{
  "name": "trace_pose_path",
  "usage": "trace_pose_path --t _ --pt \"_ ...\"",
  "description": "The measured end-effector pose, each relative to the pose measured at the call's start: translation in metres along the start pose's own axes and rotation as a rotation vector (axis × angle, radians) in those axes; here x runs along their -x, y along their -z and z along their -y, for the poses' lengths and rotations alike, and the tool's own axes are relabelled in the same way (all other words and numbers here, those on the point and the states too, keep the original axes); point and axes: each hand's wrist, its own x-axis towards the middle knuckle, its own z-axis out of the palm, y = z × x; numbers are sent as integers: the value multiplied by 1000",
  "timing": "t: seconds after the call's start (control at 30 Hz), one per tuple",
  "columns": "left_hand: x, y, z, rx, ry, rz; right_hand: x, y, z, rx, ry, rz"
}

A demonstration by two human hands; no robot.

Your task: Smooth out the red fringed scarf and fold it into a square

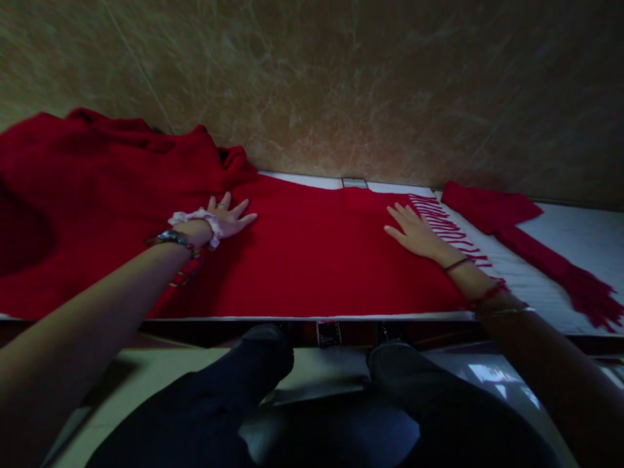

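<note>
Rests the spread fingers [240,208] of left hand [229,216] and right hand [413,233] palm-down on the red cloth [312,253], stretched over the white tabletop [580,235] and bunched at far left, with fringe [441,224] beside the right hand and a darker red scarf [492,208] beyond.

No legible text, brand or number. Pale marks on small black rectangular item [329,334] below long white work surface [570,237]: too small to read.
</note>
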Motion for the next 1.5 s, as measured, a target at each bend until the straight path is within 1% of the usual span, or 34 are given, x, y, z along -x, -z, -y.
trace_pose_path --t 0.1,0.17,0.27,0.37,0.47,0.57,0.63,0.73,0.8,0.93,1.0,1.07,1.17,1.23,1.3,1.33,1.4,1.5 --pt "2 -5 -5 72 126 21 -11 -10 -18 8 -61 48" --pt "2 -7 -5 91 102 11 -11 -15 -26 18 -68 77" --pt "-6 -8 -1 92 64 6 -8 -17 -32 35 -52 91" --pt "-19 -8 2 81 48 -5 -7 -14 -33 48 -54 103" --pt "-27 -7 1 79 40 -11 -9 -12 -31 41 -88 129" --pt "-25 -3 -3 93 44 11 -11 -10 -31 32 -107 124" --pt "-20 1 -7 100 61 23 -11 -8 -29 32 -100 87" --pt "-6 3 -18 95 53 1 -10 -1 -15 15 -49 20" --pt "4 2 -28 84 22 -23 -9 3 5 -23 -4 4" --pt "19 -3 -43 83 -39 0 -4 2 52 -80 115 48" --pt "23 -6 -43 70 -76 -3 -1 -2 66 -50 145 80" --pt "24 -7 -37 47 -109 -18 3 -5 67 -9 143 101" --pt "26 -7 -23 26 -132 -18 10 -6 49 21 104 110" --pt "28 -6 -16 27 -115 -1 13 -6 34 20 74 109" --pt "31 -4 -14 27 -67 17 14 -5 29 -1 43 107" --pt "33 -3 -15 25 -51 14 13 -4 31 -15 33 103" --pt "37 0 -24 28 -68 -21 8 -1 49 -49 47 85" --pt "41 2 -42 59 -154 -59 -3 4 96 -107 162 43"
